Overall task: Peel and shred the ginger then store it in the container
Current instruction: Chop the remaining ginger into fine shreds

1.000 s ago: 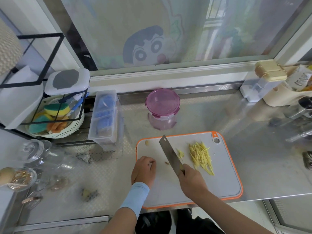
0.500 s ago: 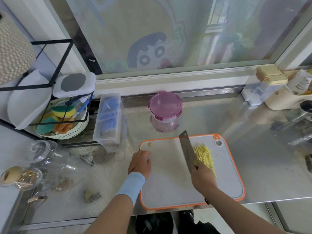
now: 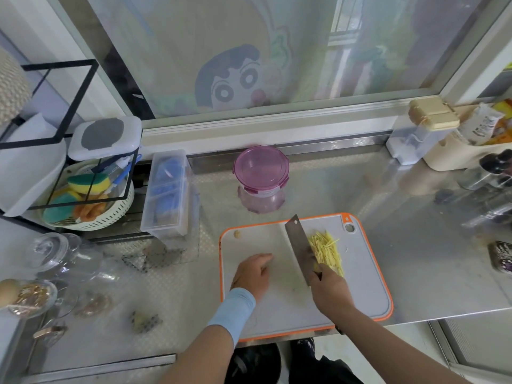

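The right hand [image 3: 329, 289] is gripping the cleaver [image 3: 297, 245], its fingers wrapping the handle so fully that the handle itself is hidden; the blade is standing edge-down on the cutting board [image 3: 368, 289], leaning against the left side of the shredded ginger [image 3: 327, 252]; the blade and the knuckles are covering the near left edge of that pale yellow heap, so how far it runs under them cannot be told; the left hand [image 3: 253, 274] is lying on the board to the left of the blade, apart from it, fingers loose and slightly spread, holding nothing that shows; a blue sleeve [image 3: 232, 309] is covering its wrist; a small ginger scrap [image 3: 237, 233] is sitting alone near the board's far left corner; the container [image 3: 261, 169], pink-lidded and closed, is standing on the counter [image 3: 415, 245] just beyond the board, its lower body blurring into a reflection in the steel; at the left, glass jars [image 3: 52, 250] are smearing into glare and their contents are hard to make out; a basket [image 3: 88, 214] of sponges is sitting partly behind a black wire frame; the bottles at the right edge are being cut off
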Tool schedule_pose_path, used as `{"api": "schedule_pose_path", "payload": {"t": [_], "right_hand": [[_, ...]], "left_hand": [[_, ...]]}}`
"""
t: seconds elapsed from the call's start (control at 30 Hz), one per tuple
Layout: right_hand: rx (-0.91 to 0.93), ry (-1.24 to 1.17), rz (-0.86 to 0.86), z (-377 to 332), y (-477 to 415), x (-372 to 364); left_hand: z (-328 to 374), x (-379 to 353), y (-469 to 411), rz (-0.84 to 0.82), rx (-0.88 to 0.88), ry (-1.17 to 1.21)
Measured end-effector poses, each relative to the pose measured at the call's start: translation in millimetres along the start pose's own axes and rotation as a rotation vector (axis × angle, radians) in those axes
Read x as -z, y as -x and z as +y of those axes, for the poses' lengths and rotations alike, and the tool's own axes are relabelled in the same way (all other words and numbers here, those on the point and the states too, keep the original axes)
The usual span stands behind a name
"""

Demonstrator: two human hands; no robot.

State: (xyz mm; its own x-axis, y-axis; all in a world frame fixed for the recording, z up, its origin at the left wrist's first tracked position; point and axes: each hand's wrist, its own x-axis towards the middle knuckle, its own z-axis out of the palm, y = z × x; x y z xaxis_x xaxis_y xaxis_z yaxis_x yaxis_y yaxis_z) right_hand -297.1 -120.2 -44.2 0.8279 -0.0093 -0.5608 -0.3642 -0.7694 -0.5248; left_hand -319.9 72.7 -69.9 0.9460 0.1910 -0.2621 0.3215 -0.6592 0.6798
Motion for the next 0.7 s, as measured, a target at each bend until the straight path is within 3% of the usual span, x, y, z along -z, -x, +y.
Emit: {"api": "schedule_pose_path", "payload": {"t": [0.13, 0.2, 0.3, 0.6, 0.7], "right_hand": [[0.129, 0.006, -0.120, -20, 10, -19], [0.175, 0.045, -0.222, -31, 15, -36], [0.151, 0.035, -0.277, -32, 16, -52], [-0.024, -0.023, 0.048, 2, -6, -5], [0.000, 0.025, 0.055, 5, -12, 1]], "left_hand": [[-4, 15, 6, 0.294, 0.109, 0.083], [-18, 31, 10, 0.361, 0.199, 0.061], [-39, 48, 11, 0.308, 0.239, -0.034], [-43, 49, -37, 0.081, 0.057, -0.310], [-42, 40, -56, 0.040, -0.012, -0.356]]}}
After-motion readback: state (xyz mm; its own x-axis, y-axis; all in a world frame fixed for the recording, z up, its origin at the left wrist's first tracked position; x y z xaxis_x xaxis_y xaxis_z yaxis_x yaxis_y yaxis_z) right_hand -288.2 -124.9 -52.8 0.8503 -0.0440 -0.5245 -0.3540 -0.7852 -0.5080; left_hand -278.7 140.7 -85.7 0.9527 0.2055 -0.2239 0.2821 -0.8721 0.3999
